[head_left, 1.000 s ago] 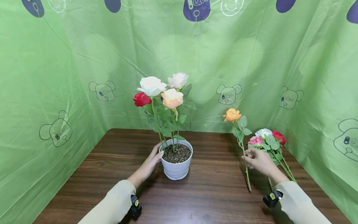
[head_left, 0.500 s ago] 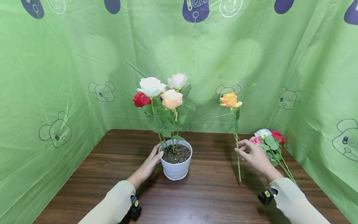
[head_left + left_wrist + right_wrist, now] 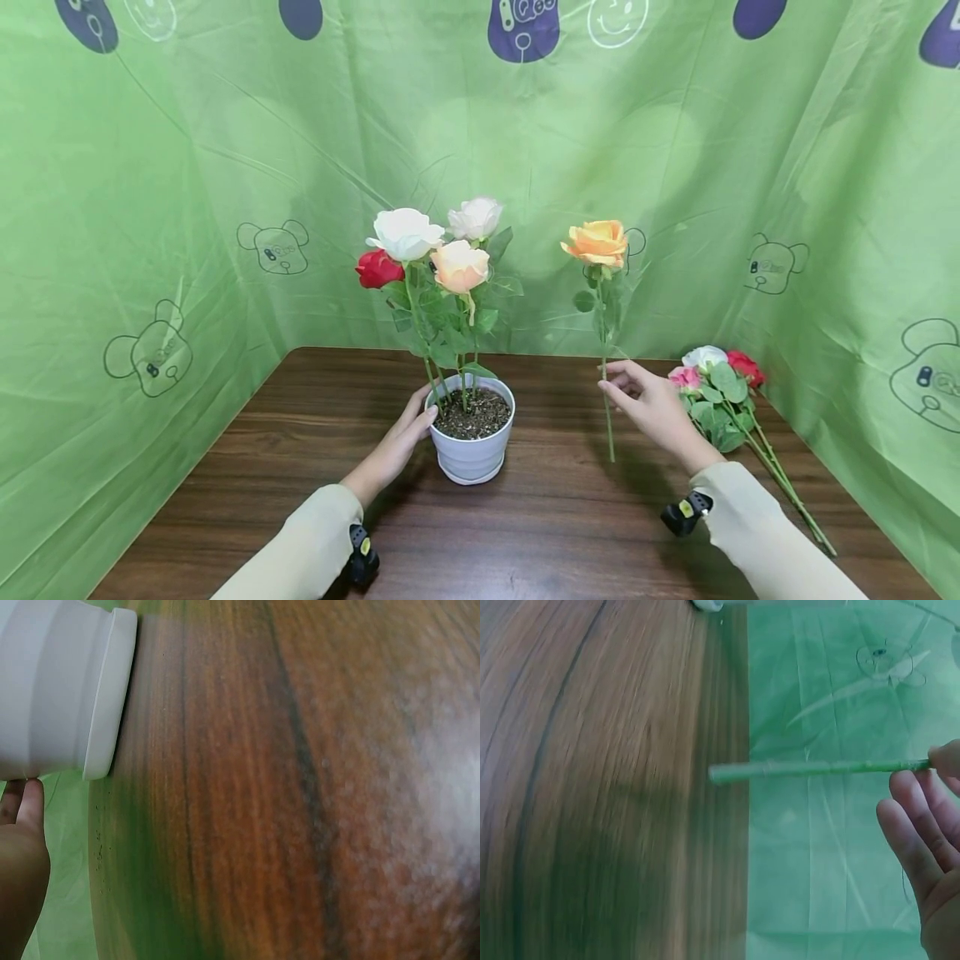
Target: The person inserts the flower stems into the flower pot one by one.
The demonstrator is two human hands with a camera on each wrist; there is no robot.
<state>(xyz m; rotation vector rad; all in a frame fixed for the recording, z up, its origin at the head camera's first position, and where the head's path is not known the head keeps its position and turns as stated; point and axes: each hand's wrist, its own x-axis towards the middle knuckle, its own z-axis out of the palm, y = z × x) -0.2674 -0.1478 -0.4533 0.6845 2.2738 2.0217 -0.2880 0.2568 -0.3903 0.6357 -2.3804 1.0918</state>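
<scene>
My right hand point(image 3: 654, 410) pinches the green stem of an orange rose point(image 3: 597, 244) between thumb and fingertips, the bloom upright. In the right wrist view the bare lower end of the stem point(image 3: 802, 770) sticks out past the fingers. At the left, my left hand point(image 3: 397, 440) holds the side of a white flower pot point(image 3: 471, 460), its thumb by the rim and other fingers partly hidden behind. Its fingertips touch the pot wall point(image 3: 52, 690) in the left wrist view. Dark soil point(image 3: 480, 414) fills the pot, where a red rose point(image 3: 378, 268), two white roses and a peach rose point(image 3: 460, 265) stand.
On the right of the wooden table point(image 3: 555, 525) lies a small bunch: a white rose point(image 3: 705, 357), a red rose point(image 3: 745, 367) and a pink flower point(image 3: 684, 377), stems toward the front. A green printed curtain point(image 3: 540, 142) surrounds the back and sides.
My right hand has lifted the orange rose away from the bunch and carried it left toward the pot, turning it more upright. My left hand and the pot have stayed in place.
</scene>
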